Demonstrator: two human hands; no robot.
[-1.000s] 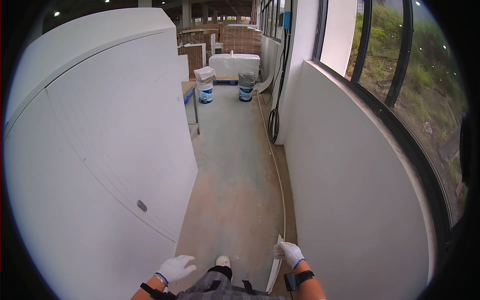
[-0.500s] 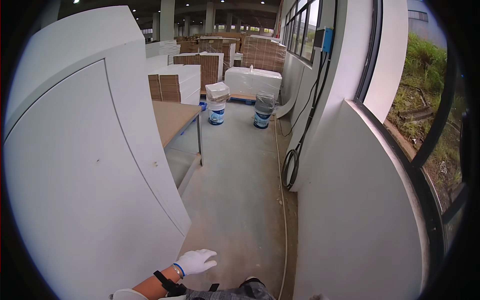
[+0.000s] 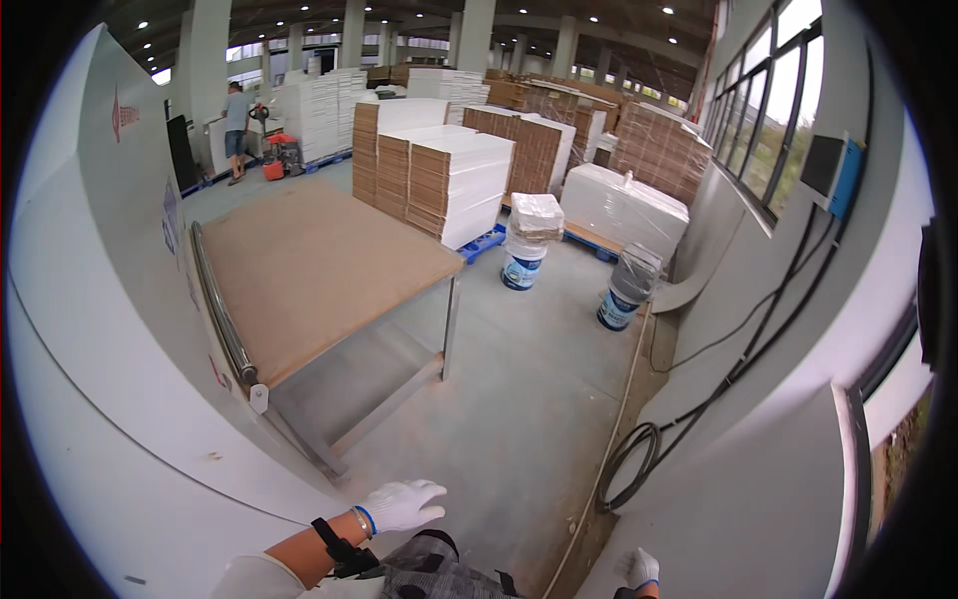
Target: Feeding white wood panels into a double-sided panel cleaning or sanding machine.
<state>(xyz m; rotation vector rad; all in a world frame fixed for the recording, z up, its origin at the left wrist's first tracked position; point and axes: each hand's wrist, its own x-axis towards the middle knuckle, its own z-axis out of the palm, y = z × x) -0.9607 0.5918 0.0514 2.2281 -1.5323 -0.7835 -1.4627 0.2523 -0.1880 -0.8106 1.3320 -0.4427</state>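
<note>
My left hand [image 3: 407, 506], in a white glove with a blue cuff edge, hovers above the grey floor beside a large white machine housing [image 3: 130, 299]. Its fingers are apart and hold nothing. At the lower right, my right hand [image 3: 639, 567] shows only in part, also white-gloved, close to the wall. Its fingers look loosely bent, with no object visible in them. Ahead on the left is a brown-topped table [image 3: 329, 265] on metal legs, with a metal roller [image 3: 222, 304] along its side by the housing.
Two blue-labelled buckets [image 3: 522, 262] [image 3: 621, 299] with wrapped tops stand ahead. Behind them are stacks of white and brown boards [image 3: 459, 185] on blue pallets. Coiled black cable [image 3: 631, 469] hangs on the right wall. A person [image 3: 237, 130] stands far left near a red machine [image 3: 284, 155].
My view has swung left and moved forward; more of the table, the roller and the far hall show. My right hand has come into view at the lower right. The left hand remains open.
</note>
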